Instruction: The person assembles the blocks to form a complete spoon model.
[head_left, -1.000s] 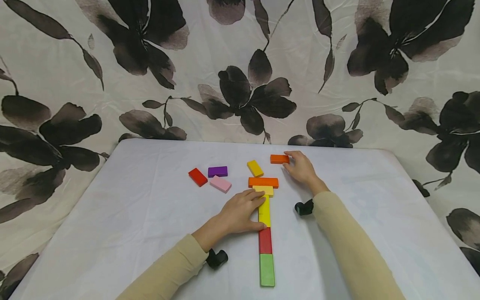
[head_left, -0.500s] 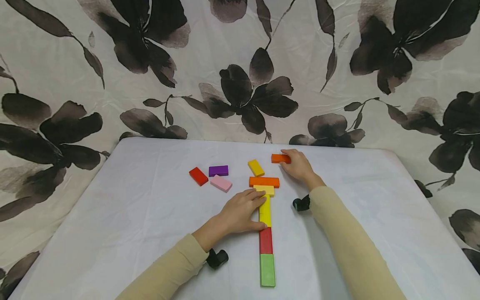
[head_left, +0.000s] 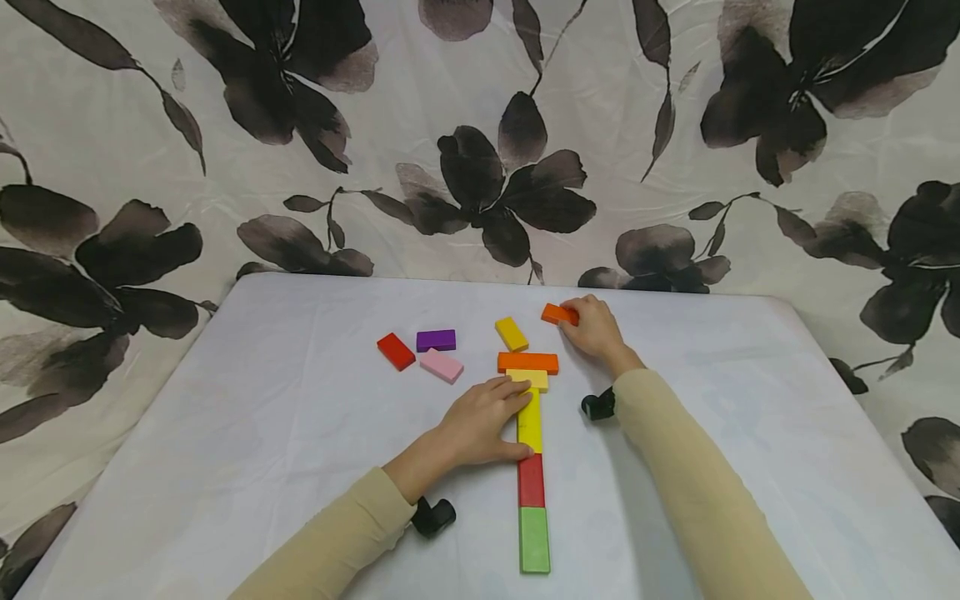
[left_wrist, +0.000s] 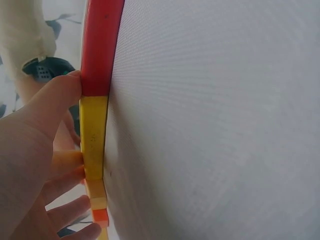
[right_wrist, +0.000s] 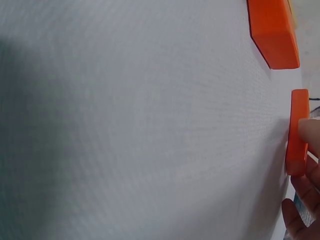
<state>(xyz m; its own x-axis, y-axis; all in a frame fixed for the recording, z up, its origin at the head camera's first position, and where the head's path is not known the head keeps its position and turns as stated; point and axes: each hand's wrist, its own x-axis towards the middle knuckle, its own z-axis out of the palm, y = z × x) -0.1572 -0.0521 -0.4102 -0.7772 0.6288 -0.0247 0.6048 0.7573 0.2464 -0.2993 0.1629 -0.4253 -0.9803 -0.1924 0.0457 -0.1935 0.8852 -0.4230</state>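
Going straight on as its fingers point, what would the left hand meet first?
Likely, the left hand would meet the bright yellow rectangular block or pale yellow rectangular block; hand height is unclear; it may pass over.

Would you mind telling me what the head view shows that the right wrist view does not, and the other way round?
Only the head view: the left hand, green block, purple block, pink block, loose red block and red block in the row.

Only the right wrist view: the right end face of the crosswise orange block.

Both: the right hand gripping the smaller-looking orange block, the crosswise orange block itself, and the white tabletop.
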